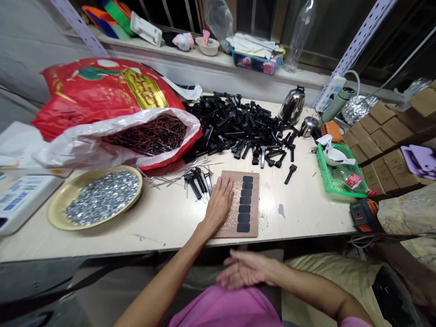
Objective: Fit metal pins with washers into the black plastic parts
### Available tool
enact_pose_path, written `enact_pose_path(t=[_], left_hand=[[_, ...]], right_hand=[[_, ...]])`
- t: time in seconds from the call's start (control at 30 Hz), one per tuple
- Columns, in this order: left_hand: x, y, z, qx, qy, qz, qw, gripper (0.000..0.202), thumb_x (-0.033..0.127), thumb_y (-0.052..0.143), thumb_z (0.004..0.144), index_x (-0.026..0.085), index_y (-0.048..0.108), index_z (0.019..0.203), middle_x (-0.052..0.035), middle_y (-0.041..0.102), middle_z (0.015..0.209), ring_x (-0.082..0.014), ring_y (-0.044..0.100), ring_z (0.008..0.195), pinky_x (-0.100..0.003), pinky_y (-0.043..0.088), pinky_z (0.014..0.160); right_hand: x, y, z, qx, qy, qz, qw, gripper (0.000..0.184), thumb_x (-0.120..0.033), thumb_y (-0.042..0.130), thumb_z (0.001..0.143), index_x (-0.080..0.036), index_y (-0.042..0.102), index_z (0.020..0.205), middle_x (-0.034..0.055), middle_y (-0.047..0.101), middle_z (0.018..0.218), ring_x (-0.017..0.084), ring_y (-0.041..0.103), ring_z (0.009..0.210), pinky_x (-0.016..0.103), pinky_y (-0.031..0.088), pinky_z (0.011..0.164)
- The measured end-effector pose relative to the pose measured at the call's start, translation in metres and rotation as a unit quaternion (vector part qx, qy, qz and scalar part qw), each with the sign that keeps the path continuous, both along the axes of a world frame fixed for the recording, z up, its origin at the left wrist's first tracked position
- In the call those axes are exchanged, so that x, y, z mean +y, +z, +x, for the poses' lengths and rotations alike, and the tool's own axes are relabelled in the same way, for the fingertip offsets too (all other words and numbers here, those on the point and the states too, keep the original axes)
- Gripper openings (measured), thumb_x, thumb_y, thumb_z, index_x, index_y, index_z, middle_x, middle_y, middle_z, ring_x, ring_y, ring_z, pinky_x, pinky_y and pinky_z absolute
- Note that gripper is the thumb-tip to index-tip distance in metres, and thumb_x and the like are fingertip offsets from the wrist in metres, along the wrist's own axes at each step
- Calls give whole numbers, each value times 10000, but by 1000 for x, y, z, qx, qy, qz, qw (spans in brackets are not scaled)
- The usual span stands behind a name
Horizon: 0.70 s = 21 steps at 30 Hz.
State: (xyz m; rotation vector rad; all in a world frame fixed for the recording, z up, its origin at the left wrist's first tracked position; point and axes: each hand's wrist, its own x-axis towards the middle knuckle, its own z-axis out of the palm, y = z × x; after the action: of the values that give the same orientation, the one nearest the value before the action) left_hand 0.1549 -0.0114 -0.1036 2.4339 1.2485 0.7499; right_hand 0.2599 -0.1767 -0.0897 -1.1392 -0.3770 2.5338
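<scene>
My left hand (220, 200) lies flat, fingers stretched out, on the left part of a brown board (235, 232). A column of several black rounded patches (245, 200) runs down the board's right side. My right hand (247, 269) is below the table edge, in front of the pink shirt, palm turned up with fingers extended and nothing in it. Just left of the board are a few black plastic pieces (195, 184) with metal rods. Behind it spreads a large heap of similar black pieces (238, 122).
At left, a red bag (102, 91) spills thin metal rods beside a yellow bowl (54, 213) of small shiny metal parts. To the right stand a green basket (325, 175), cardboard boxes (381, 136) and a black-orange power tool (364, 215). Another person's leg (316, 281) is at lower right.
</scene>
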Motion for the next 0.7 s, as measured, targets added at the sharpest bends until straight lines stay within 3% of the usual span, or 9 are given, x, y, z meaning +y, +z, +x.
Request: enact_pose_path(t=[0.03, 0.1, 0.17, 0.23, 0.27, 0.37, 0.53, 0.6, 0.7], left_hand=[[0, -1, 0, -2, 0, 1, 1000, 478, 301, 247, 956, 115, 489, 1324, -166, 493, 1409, -272, 267, 1415, -540, 289, 1120], [0, -4, 0, -6, -1, 2, 1000, 481, 308, 252, 954, 119, 503, 1318, -165, 497, 1406, -283, 282, 1409, -543, 306, 1110], [0, -7, -2, -11, -1, 7, 1000, 479, 316, 264, 950, 127, 514, 1313, -160, 508, 1397, -294, 297, 1402, -554, 316, 1100], [-1, -11, -3, -17, -1, 22, 1000, 477, 318, 273, 947, 130, 530, 1303, -161, 509, 1395, -302, 316, 1393, -555, 325, 1094], [-2, -14, -3, -21, 0, 32, 999, 479, 317, 273, 945, 130, 539, 1297, -162, 521, 1384, -306, 327, 1387, -552, 330, 1090], [-2, -22, -5, -37, 8, 54, 998, 491, 315, 275, 937, 136, 533, 1315, -164, 555, 1348, -323, 350, 1372, -566, 345, 1074], [4, -24, -13, -26, -8, 34, 999, 530, 334, 317, 913, 219, 397, 1424, -134, 563, 1347, -361, 408, 1327, -590, 404, 1023], [7, -22, -19, 9, -45, 13, 999, 560, 354, 332, 902, 296, 296, 1458, -79, 550, 1367, -363, 427, 1311, -594, 431, 999], [11, -27, -28, 32, -51, 18, 998, 618, 355, 335, 886, 393, 125, 1466, -18, 527, 1391, -357, 439, 1296, -596, 456, 971]], right_hand=[[-6, 13, 5, 47, 33, -22, 998, 476, -602, 559, 808, -141, 585, 926, 82, 662, 821, 162, 670, 753, 325, 523, 746], [-11, 43, 20, 93, 112, 30, 989, 574, -601, 683, 699, -131, 603, 1018, 76, 663, 831, 166, 665, 700, 303, 524, 659], [-5, 73, 40, 7, 64, 139, 988, 594, -608, 703, 667, -139, 624, 1022, 44, 647, 805, 119, 630, 620, 249, 499, 599], [13, 96, 66, -176, -39, 258, 949, 502, -584, 655, 725, -142, 638, 963, 11, 623, 727, 97, 597, 572, 230, 475, 580], [24, 105, 82, -279, -92, 312, 903, 437, -549, 626, 762, -143, 641, 924, -5, 604, 674, 99, 588, 562, 229, 468, 582], [56, 123, 138, -551, -213, 420, 689, 255, -380, 513, 857, -155, 633, 838, -6, 593, 664, 111, 591, 585, 233, 451, 611], [89, 161, 239, -805, -180, 416, 383, 258, -253, 405, 900, -159, 641, 850, 47, 643, 766, 154, 604, 704, 257, 432, 691], [99, 176, 274, -879, -133, 337, 309, 286, -217, 369, 917, -148, 645, 950, 81, 664, 893, 163, 597, 811, 254, 417, 736], [110, 185, 318, -925, -77, 232, 293, 307, -188, 356, 922, -107, 642, 998, 112, 662, 949, 169, 582, 830, 244, 395, 697]])
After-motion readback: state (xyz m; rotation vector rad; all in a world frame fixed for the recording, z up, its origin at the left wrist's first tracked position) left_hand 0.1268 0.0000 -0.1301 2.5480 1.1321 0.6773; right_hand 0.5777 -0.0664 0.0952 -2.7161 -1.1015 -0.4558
